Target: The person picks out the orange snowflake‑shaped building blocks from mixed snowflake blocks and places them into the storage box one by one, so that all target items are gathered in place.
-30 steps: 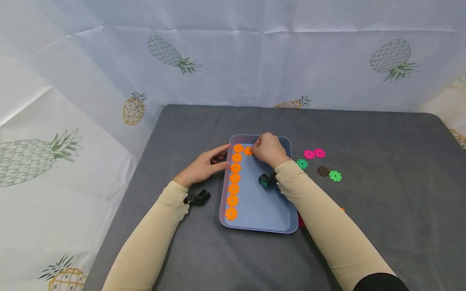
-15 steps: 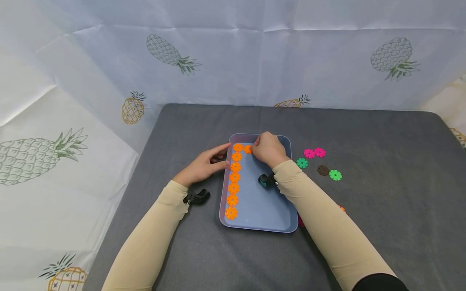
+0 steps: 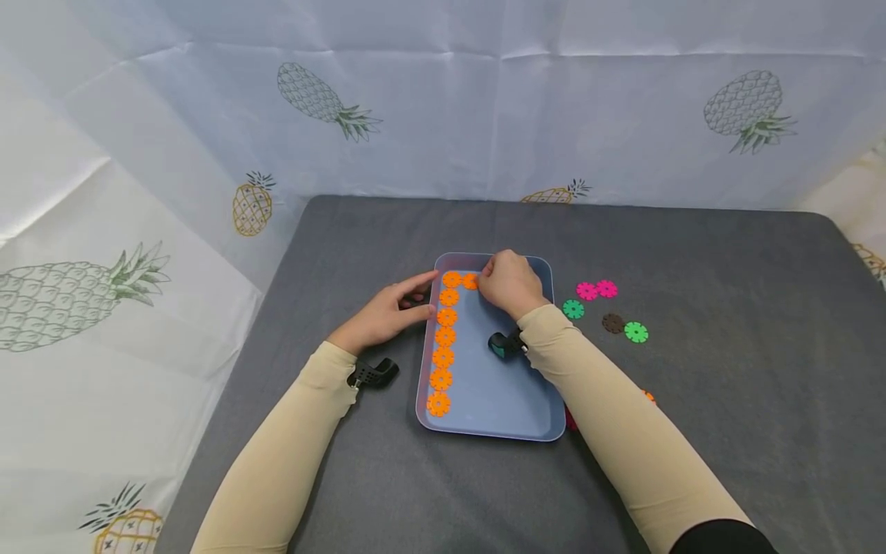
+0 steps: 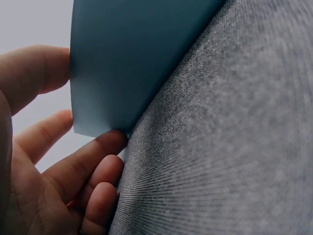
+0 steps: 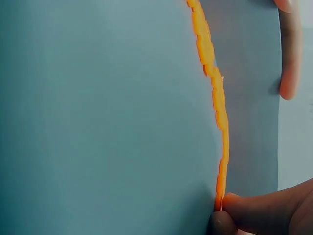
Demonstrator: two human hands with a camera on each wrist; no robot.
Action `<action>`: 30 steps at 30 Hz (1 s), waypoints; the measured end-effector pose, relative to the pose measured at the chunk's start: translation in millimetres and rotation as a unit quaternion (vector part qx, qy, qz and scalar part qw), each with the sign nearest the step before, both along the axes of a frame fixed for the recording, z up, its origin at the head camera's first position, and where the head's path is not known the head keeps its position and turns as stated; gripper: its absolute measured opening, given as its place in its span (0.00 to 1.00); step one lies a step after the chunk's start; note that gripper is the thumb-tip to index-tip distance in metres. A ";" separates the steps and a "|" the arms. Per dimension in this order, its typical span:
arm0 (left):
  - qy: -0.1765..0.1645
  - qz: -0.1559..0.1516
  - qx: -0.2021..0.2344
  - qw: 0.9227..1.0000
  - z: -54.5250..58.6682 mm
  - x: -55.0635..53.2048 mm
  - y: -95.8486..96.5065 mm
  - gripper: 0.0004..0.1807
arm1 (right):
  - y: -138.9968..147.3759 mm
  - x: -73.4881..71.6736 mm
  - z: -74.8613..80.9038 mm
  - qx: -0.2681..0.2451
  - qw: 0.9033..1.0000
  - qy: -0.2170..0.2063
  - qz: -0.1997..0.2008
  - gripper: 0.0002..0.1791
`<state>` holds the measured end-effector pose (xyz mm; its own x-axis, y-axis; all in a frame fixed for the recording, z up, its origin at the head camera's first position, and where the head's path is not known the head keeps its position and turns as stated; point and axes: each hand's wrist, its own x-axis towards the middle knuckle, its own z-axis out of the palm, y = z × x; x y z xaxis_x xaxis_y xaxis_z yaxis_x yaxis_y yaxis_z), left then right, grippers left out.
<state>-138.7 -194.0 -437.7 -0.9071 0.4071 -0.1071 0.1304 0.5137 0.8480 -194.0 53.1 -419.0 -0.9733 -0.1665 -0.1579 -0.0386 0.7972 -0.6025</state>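
A blue-grey rectangular tray (image 3: 508,404) lies on the dark cloth. Orange notched plastic discs (image 3: 444,357) form a column along its left side, and one more orange disc (image 3: 470,281) sits right of the column's far end. My right hand (image 3: 512,285) is over the tray's far part, pinching that disc at its edge; the right wrist view has thumb and finger (image 5: 244,208) meeting at the end of the orange row. Outside the tray, my left hand (image 3: 384,314) touches the left wall with fairly straight thumb and fingers (image 4: 41,134).
Right of the tray lie loose discs: two pink discs (image 3: 597,290), a teal disc (image 3: 573,309), a brown disc (image 3: 613,323) and a green disc (image 3: 636,332). An orange piece (image 3: 648,396) and a red piece (image 3: 571,419) are partly hidden by the right sleeve.
Both hands keep their places. The whole scene shifts up very slightly in the view; the discs stay in their arrangement.
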 end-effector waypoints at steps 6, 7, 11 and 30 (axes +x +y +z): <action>-0.002 0.000 0.005 1.000 1.6 0.5 0.7 0.35 | 2.5 0.4 2.9 -0.006 1.000 -0.011 0.008 0.19; -0.002 -0.002 0.007 1.000 1.7 0.6 0.9 0.35 | 3.0 1.0 3.5 -0.004 1.000 -0.013 0.009 0.18; -0.002 -0.004 0.012 1.000 1.4 1.1 0.9 0.35 | 5.8 4.0 9.4 0.000 1.000 -0.020 0.013 0.13; -0.001 -0.003 0.018 1.000 3.8 3.4 -0.6 0.36 | 51.2 27.2 48.0 -0.066 0.996 -0.047 0.045 0.10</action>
<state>-135.3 -194.6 -433.9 -0.9043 0.4166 -0.0934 0.1325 0.4819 0.8662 -166.8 104.3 -370.9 -0.9355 -0.2772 -0.2190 -0.0439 0.7064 -0.7065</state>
